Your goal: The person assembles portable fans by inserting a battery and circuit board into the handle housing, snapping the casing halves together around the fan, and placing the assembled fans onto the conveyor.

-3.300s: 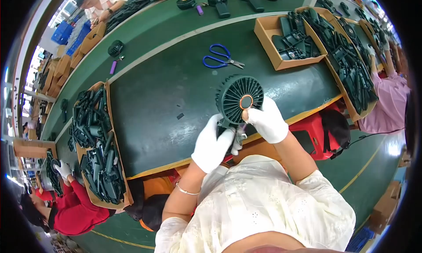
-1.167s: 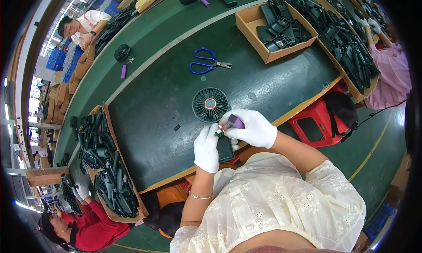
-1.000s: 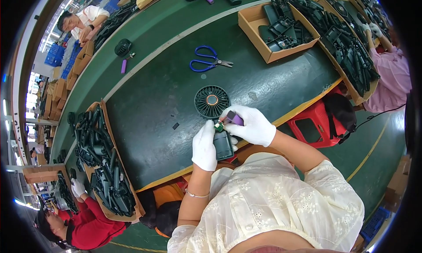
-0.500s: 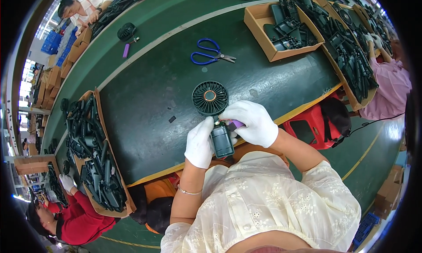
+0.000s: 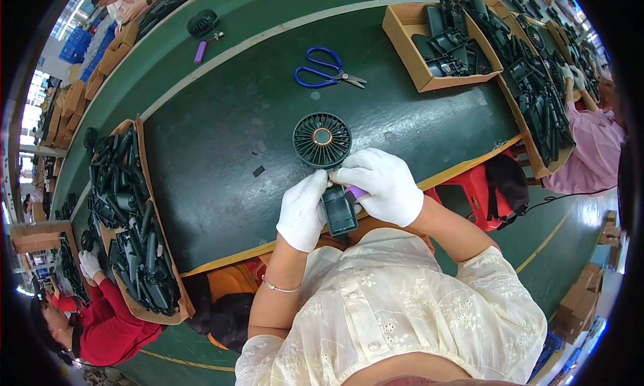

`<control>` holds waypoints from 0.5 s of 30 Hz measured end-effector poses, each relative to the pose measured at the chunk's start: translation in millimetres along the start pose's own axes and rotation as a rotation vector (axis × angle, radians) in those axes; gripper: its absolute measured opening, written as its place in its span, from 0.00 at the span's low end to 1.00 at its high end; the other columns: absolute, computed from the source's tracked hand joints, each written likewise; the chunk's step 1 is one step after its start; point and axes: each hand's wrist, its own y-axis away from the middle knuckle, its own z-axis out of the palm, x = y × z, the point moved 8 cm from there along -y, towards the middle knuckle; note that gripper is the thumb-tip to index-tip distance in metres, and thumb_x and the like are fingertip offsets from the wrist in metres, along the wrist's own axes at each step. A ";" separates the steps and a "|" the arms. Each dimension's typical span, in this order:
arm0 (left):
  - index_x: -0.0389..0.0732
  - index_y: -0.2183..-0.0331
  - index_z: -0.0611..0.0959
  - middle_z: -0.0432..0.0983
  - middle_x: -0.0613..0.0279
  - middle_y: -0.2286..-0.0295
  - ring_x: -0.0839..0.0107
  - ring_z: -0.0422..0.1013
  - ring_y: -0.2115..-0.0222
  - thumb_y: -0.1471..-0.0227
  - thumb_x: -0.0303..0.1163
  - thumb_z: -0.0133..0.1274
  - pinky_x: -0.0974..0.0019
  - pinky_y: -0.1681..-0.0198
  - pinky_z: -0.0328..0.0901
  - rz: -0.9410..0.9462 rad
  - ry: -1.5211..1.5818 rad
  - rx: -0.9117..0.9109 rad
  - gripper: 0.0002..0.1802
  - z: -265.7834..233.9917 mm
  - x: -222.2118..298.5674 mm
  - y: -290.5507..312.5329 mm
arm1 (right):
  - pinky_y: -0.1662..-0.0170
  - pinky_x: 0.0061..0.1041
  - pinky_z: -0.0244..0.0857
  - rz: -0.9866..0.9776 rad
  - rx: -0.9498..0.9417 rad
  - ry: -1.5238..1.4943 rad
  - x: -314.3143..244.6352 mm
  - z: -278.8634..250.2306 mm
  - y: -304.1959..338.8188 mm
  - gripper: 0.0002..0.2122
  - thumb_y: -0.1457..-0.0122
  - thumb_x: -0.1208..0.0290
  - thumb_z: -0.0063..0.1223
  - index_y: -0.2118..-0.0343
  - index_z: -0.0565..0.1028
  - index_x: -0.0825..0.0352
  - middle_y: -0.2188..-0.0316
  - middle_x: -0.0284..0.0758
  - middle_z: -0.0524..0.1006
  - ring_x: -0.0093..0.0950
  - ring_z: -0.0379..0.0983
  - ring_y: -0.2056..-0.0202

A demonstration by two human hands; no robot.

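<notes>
Close to the front edge of the table, my gloved left hand point(image 5: 302, 211) grips a small dark green handheld fan at the neck, fingers closed. Its round, ribbed head point(image 5: 323, 137) points away from me, and its hollow handle shell point(image 5: 341, 216) extends toward me. A purple cylindrical battery point(image 5: 355, 193) is pinched in my gloved right hand point(image 5: 384, 187), beside the upper end of the shell. Thin wires point(image 5: 331, 183) show between my fingertips; their ends are hidden. The fan's neck is partly covered by both hands.
Blue-handled scissors point(image 5: 329, 71) lie beyond the fan. A cardboard box point(image 5: 421, 83) of dark parts stands at back right, and another parts-filled box point(image 5: 157, 218) at left. Another fan head with a purple battery point(image 5: 200, 51) lies far left. Co-workers sit on both sides.
The whole view has shifted slightly. My hands keep nearly the same hold on the fan and battery, with small finger movements near the wires.
</notes>
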 end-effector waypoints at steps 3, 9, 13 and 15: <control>0.30 0.59 0.80 0.77 0.57 0.63 0.73 0.73 0.66 0.34 0.35 0.45 0.69 0.60 0.70 0.113 -0.241 -0.007 0.17 -20.7 -1.9 -9.4 | 0.61 0.33 0.71 -0.016 -0.019 0.050 -4.7 4.4 0.8 0.17 0.58 0.81 0.60 0.62 0.80 0.59 0.65 0.34 0.77 0.38 0.76 0.64; 0.32 0.62 0.81 0.77 0.62 0.66 0.76 0.71 0.65 0.35 0.35 0.46 0.72 0.59 0.66 0.020 -0.007 -0.027 0.16 -23.7 -12.6 -12.1 | 0.64 0.33 0.70 -0.145 -0.100 0.151 -13.7 11.0 3.2 0.17 0.58 0.79 0.58 0.60 0.78 0.61 0.64 0.35 0.76 0.36 0.74 0.67; 0.34 0.62 0.82 0.76 0.64 0.67 0.77 0.70 0.67 0.34 0.36 0.45 0.73 0.63 0.66 0.216 -0.149 -0.050 0.16 -24.2 -7.4 -15.2 | 0.65 0.32 0.69 -0.216 -0.078 0.125 -20.5 10.2 4.1 0.18 0.57 0.78 0.58 0.59 0.77 0.62 0.63 0.35 0.76 0.35 0.73 0.68; 0.36 0.63 0.82 0.75 0.67 0.70 0.78 0.67 0.74 0.35 0.38 0.47 0.74 0.70 0.63 -0.045 0.090 0.110 0.15 -4.6 -5.2 -3.1 | 0.65 0.32 0.69 -0.202 -0.070 0.128 -20.1 10.3 6.2 0.18 0.57 0.78 0.58 0.59 0.77 0.62 0.64 0.34 0.76 0.35 0.73 0.68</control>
